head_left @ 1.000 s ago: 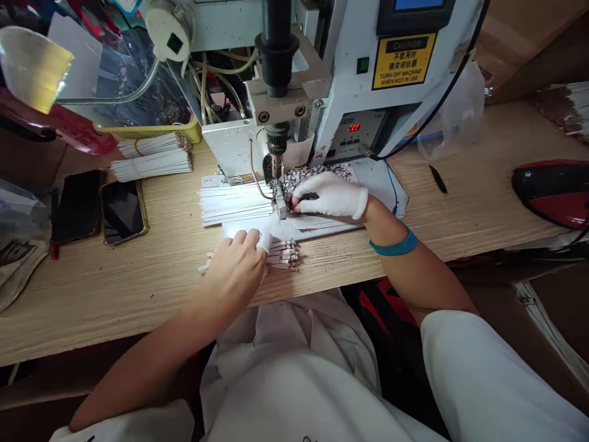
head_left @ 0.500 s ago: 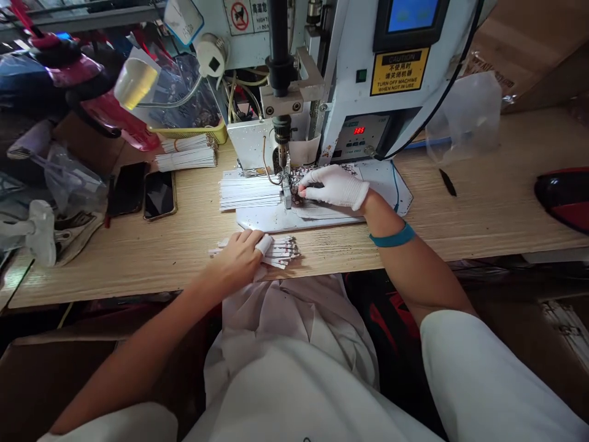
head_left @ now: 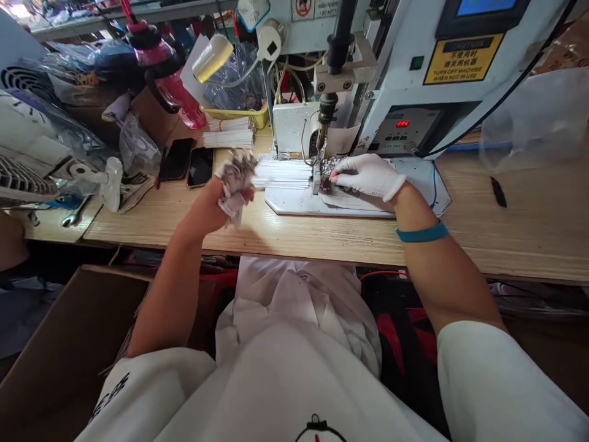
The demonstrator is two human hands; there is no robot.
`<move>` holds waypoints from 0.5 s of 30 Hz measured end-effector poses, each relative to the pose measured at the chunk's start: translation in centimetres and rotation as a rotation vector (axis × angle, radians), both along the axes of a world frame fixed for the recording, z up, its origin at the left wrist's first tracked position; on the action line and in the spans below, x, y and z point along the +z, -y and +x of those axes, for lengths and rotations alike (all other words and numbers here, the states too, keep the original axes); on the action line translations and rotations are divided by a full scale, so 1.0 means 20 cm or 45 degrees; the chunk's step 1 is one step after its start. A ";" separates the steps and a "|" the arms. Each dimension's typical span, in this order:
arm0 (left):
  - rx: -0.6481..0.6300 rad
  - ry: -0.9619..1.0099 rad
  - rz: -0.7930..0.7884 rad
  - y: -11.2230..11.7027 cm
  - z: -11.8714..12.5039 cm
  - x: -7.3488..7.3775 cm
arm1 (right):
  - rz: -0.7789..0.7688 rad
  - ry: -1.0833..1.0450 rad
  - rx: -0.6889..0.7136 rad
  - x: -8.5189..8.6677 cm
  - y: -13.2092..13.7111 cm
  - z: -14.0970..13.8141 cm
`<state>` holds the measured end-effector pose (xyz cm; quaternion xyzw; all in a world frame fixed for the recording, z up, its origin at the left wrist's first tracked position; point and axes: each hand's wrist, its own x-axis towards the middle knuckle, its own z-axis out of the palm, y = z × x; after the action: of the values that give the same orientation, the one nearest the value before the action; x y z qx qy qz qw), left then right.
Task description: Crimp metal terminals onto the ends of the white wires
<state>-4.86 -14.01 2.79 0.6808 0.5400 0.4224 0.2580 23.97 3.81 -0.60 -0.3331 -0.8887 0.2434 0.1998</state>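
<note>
**Bundle in the left fist, right fingertips at the press**

I take twelve o'clock as straight ahead of the worker, whose white shirt (head_left: pixel 294 368) is nearest. A teal band (head_left: pixel 422 231) circles the right forearm. At eleven o'clock, over the wooden table (head_left: pixel 322 236), the left hand (head_left: pixel 214 201) has its fingers curled tight round a bundle of strips (head_left: pixel 240 169), the bristly ends pointing away from the body; it all looks slightly blurred. A white wrap (head_left: pixel 233 204) covers part of one finger.

Just short of one o'clock, the right hand (head_left: pixel 368 175) wears a white glove with bare fingertips showing. Thumb and finger come close together beside a small metal block (head_left: pixel 316 181); I can't tell whether anything is pinched there. Under that hand lies a pale base plate (head_left: pixel 285 207), and left of the block white strips (head_left: pixel 285 174) lie side by side, their ends reaching it.

Above the block, at twelve, stands the press head (head_left: pixel 327 107); its control box (head_left: pixel 427 126), lit with red digits, sits at one. A dark sliver (head_left: pixel 498 191) lies near two. Beyond the left hand, at eleven, are two phones (head_left: pixel 201 166), then banded strips (head_left: pixel 230 135), a yellow basket (head_left: pixel 260 116) and a pink bottle (head_left: pixel 170 80).
</note>
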 end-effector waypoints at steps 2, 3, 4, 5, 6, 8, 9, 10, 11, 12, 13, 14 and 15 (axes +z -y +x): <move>0.088 0.190 0.080 0.00 0.01 -0.05 | -0.003 -0.018 -0.008 -0.01 0.00 0.00; 0.131 0.243 0.094 0.00 0.02 -0.08 | 0.003 -0.021 -0.016 -0.01 0.00 0.00; 0.168 0.289 0.092 0.00 0.04 -0.12 | 0.011 -0.020 -0.021 -0.02 0.00 0.00; 0.196 0.332 0.073 -0.01 0.06 -0.16 | 0.018 -0.015 -0.025 -0.02 -0.01 0.00; 0.218 0.368 0.046 0.00 0.07 -0.18 | 0.026 -0.005 -0.025 -0.02 -0.01 0.00; 0.269 0.443 0.030 0.03 0.05 -0.19 | 0.049 0.032 -0.017 -0.02 -0.01 0.01; 0.311 0.475 0.058 0.07 0.00 -0.18 | 0.069 0.060 -0.014 -0.01 -0.01 0.01; 0.377 0.486 0.113 0.13 -0.07 -0.15 | 0.101 0.085 -0.002 0.00 0.00 0.02; 0.471 0.471 0.191 0.22 -0.16 -0.12 | 0.136 0.096 -0.015 0.01 0.00 0.02; 0.584 0.430 0.250 0.33 -0.27 -0.09 | 0.158 0.114 -0.003 0.01 0.01 0.03; 0.714 0.352 0.285 0.47 -0.39 -0.06 | 0.165 0.133 0.016 0.01 0.02 0.03; 0.858 0.252 0.267 0.62 -0.50 -0.04 | 0.177 0.131 -0.001 0.01 0.02 0.02; 0.995 0.147 0.109 0.79 -0.59 -0.03 | 0.202 0.147 -0.028 0.00 0.02 0.02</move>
<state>-16.73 -29.72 2.14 0.4091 0.7251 0.5483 0.0791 24.32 3.35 -0.56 -0.3395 -0.9115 0.1504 0.1768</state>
